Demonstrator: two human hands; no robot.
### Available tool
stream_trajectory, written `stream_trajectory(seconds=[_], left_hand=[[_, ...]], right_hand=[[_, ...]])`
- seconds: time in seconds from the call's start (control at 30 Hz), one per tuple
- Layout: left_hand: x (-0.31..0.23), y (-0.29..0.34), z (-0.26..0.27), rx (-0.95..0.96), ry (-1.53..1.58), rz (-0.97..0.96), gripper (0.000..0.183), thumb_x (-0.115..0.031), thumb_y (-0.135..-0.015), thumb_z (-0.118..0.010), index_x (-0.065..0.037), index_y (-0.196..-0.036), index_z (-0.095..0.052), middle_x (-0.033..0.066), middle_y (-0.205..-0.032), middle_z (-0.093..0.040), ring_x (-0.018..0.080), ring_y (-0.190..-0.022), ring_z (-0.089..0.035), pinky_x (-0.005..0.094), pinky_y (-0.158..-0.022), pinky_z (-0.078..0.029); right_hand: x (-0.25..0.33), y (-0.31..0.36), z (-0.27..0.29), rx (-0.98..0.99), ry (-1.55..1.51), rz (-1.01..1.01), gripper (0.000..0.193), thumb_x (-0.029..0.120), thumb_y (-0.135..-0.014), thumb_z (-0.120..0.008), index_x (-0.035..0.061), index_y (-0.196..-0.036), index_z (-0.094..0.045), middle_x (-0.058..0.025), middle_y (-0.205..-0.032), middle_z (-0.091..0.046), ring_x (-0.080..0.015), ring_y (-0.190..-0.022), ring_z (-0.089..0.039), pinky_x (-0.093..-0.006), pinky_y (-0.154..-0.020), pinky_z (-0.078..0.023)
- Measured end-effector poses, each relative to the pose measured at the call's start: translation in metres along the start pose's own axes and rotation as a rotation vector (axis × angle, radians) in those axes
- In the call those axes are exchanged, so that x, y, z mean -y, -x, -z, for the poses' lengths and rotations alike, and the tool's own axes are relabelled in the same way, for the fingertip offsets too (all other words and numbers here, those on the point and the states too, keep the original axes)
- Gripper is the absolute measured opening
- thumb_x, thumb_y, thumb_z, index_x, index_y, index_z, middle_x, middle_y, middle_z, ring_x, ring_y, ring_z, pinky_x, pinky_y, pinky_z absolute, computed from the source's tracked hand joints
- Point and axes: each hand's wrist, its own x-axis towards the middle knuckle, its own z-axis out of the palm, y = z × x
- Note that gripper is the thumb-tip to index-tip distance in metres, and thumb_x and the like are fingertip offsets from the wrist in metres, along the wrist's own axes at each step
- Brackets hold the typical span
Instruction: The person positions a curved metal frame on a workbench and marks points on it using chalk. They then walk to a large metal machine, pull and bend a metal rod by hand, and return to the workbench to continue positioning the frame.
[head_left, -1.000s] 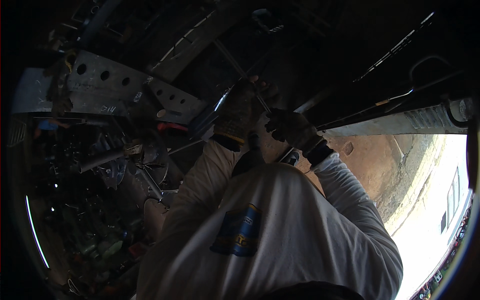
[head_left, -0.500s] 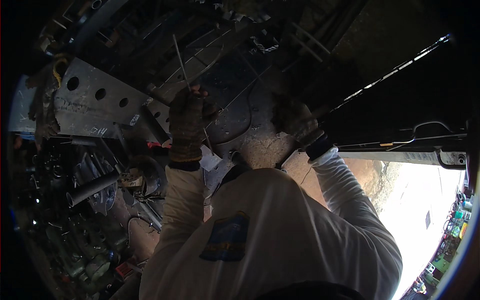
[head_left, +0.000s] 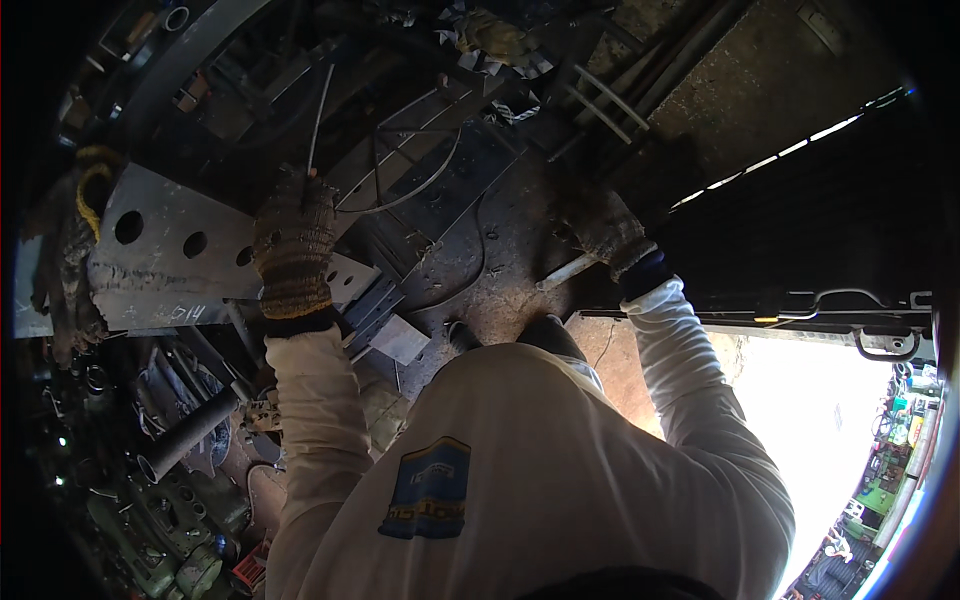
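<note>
The thin rod [head_left: 320, 118] is in the left hand [head_left: 296, 240], and its free part rises beyond the far edge of the grey plate with round holes [head_left: 162, 252]. It seems to be metal, so I judge it light and quite stiff, not fragile, though a hard push on the far end could perhaps bend it. Its narrow surface may turn or slip inside a thick glove. A hold near its middle should balance it best; a hold close to one end, as it appears here, lets the other end swing more easily.

The left hand wears a knitted glove and appears in front of the right part of the plate; its fingers look closed around the rod. The right hand [head_left: 603, 228], also gloved, is well apart, to the right of the plate. Its fingers are lost in shadow, so I cannot tell if they are apart or together. A pale round bar [head_left: 567, 271] shows just beside it; whether they touch is not clear.

Over the left end of the plate hangs a dark glove [head_left: 72, 255]. A grey tube [head_left: 187, 435] lies nearer to the body than the plate.
</note>
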Motion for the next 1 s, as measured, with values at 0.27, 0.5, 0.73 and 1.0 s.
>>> stream_trajectory(seconds=[0.27, 0.5, 0.73, 1.0], left_hand=[[-0.002, -0.015, -0.019, -0.053, -0.693, -0.062, 0.039, -0.04, -0.1, -0.055, -0.013, -0.123, -0.067, 0.013, -0.128, -0.067, 0.0323, -0.119, -0.062, 0.0447, -0.1, -0.052], [-0.036, -0.023, -0.034, 0.025, -0.844, -0.003, 0.039, -0.044, -0.097, -0.054, -0.02, -0.125, -0.067, 0.0097, -0.13, -0.066, 0.0318, -0.12, -0.063, 0.0462, -0.1, -0.052], [0.054, -0.046, -0.065, -0.063, -0.703, -0.22, 0.04, -0.045, -0.095, -0.056, -0.016, -0.118, -0.071, 0.0135, -0.116, -0.072, 0.0329, -0.11, -0.067, 0.0457, -0.095, -0.054], [0.064, -0.039, -0.07, -0.156, -0.765, -0.308, 0.039, -0.043, -0.097, -0.056, -0.011, -0.111, -0.073, 0.0133, -0.114, -0.072, 0.0327, -0.103, -0.07, 0.0439, -0.09, -0.056]], right_hand=[[0.013, -0.003, 0.018, 0.028, -0.26, -0.269, 0.042, 0.015, -0.099, -0.062, 0.002, -0.139, -0.058, -0.0058, -0.093, -0.07, -0.0112, -0.075, -0.064, -0.0265, -0.068, -0.054], [-0.013, -0.007, 0.015, 0.155, -0.433, -0.087, 0.043, 0.015, -0.099, -0.061, 0.0007, -0.139, -0.054, -0.0059, -0.087, -0.066, -0.0125, -0.07, -0.062, -0.0255, -0.054, -0.049], [-0.012, -0.023, -0.002, 0.184, -1.068, -0.377, 0.043, 0.011, -0.101, -0.057, 0.0017, -0.142, -0.047, -0.0144, -0.093, -0.065, -0.0189, -0.072, -0.062, -0.0305, -0.059, -0.049], [0.004, -0.02, -0.058, 0.243, -1.627, -0.342, 0.058, 0.024, -0.093, -0.072, 0.0115, -0.145, -0.046, -0.0173, -0.124, -0.063, -0.0264, -0.106, -0.065, -0.0459, -0.081, -0.056]])
